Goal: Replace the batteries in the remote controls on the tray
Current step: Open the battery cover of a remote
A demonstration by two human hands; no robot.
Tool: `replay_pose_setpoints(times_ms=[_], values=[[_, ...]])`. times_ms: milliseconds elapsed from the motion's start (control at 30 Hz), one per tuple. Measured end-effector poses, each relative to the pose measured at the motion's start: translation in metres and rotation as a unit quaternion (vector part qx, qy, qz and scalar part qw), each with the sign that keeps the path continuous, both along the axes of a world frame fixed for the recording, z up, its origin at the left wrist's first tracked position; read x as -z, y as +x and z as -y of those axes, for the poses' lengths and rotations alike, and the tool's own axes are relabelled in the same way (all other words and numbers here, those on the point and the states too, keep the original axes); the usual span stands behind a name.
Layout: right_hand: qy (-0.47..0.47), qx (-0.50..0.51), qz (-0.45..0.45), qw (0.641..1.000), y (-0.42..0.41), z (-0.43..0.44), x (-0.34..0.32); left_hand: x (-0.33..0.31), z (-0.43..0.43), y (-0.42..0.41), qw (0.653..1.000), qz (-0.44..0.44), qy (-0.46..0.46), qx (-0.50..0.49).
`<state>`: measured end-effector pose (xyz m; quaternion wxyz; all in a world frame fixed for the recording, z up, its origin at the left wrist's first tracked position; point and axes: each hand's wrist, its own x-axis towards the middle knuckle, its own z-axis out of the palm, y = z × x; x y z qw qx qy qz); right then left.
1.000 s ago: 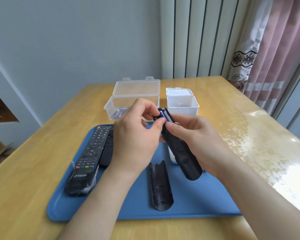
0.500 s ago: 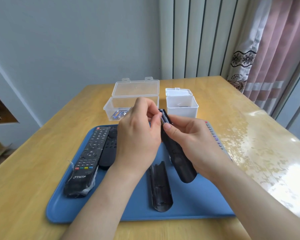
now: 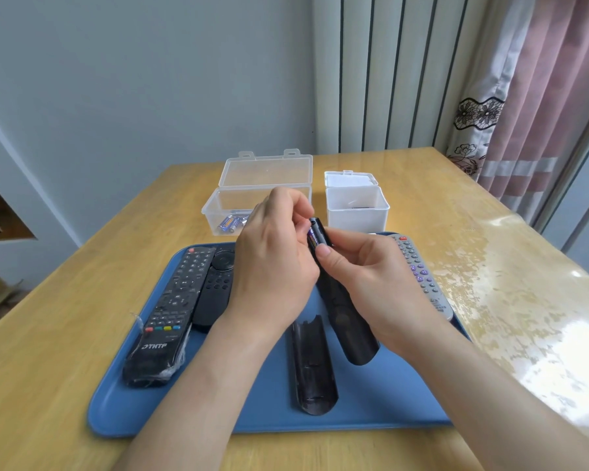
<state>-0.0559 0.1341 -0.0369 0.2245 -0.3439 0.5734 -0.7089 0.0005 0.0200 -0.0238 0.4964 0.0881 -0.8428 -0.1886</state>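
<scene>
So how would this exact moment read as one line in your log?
stage: battery at remote | left hand: on battery | right hand: holds black remote | cover: off, on tray

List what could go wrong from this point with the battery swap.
1. The battery sits at the top end of the black remote, pinched by the left hand; it could slip and roll off the tray.
2. Polarity is not readable here, so it might go in reversed.
3. The loose cover lies under the forearms and could get knocked.
</scene>
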Motion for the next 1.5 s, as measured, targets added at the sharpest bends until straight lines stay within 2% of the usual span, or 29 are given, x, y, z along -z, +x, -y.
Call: replay_pose_setpoints(times_ms=[333, 500, 600, 667, 733, 767, 833, 900, 1033, 1167, 1233, 1333, 1400, 1467, 1500], values=[[0.011, 0.017, -0.024, 1.0, 0.004, 0.002, 0.0, 0.0, 0.002, 0.0, 0.999, 0.007, 0.027, 0.017], [0.013, -0.013, 0.086, 0.996, 0.0, 0.001, -0.006, 0.004, 0.0, 0.004, 0.991, -0.002, 0.117, 0.058], [0.059, -0.048, 0.072, 0.995, -0.006, -0.005, -0.009, 0.0, 0.008, 0.01, 0.994, 0.039, 0.089, 0.051], [0.09, -0.066, 0.044, 0.993, -0.009, -0.01, -0.013, -0.007, 0.015, 0.015, 0.974, 0.095, 0.185, 0.093], [0.119, -0.104, 0.019, 0.987, -0.012, -0.014, -0.018, -0.01, 0.019, 0.019, 0.927, 0.123, 0.325, 0.143], [0.139, -0.129, 0.004, 0.982, -0.013, -0.016, -0.019, -0.01, 0.021, 0.02, 0.915, 0.121, 0.359, 0.142], [0.201, -0.15, -0.032, 0.967, -0.016, -0.019, -0.018, -0.009, 0.022, 0.02, 0.913, 0.098, 0.377, 0.117], [0.236, -0.115, -0.048, 0.964, -0.019, -0.022, -0.02, -0.007, 0.023, 0.019, 0.916, 0.072, 0.384, 0.088], [0.131, -0.037, 0.068, 0.988, -0.033, -0.029, -0.026, -0.005, 0.025, 0.021, 0.888, 0.069, 0.446, 0.093], [0.027, 0.005, 0.153, 0.988, -0.039, -0.03, -0.024, -0.006, 0.021, 0.023, 0.849, 0.112, 0.498, 0.137], [0.005, 0.019, 0.154, 0.988, -0.039, -0.029, -0.023, -0.002, 0.019, 0.021, 0.863, 0.135, 0.471, 0.126], [0.0, 0.035, 0.138, 0.99, -0.038, -0.027, -0.02, 0.001, 0.012, 0.017, 0.921, 0.139, 0.354, 0.085], [0.0, 0.033, 0.124, 0.992, -0.038, -0.027, -0.019, 0.0, 0.009, 0.017, 0.946, 0.127, 0.294, 0.058], [-0.015, 0.035, 0.128, 0.991, -0.039, -0.026, -0.019, -0.001, 0.009, 0.019, 0.953, 0.141, 0.264, 0.042], [-0.032, 0.038, 0.139, 0.989, -0.039, -0.026, -0.018, -0.001, 0.01, 0.019, 0.947, 0.16, 0.275, 0.055]])
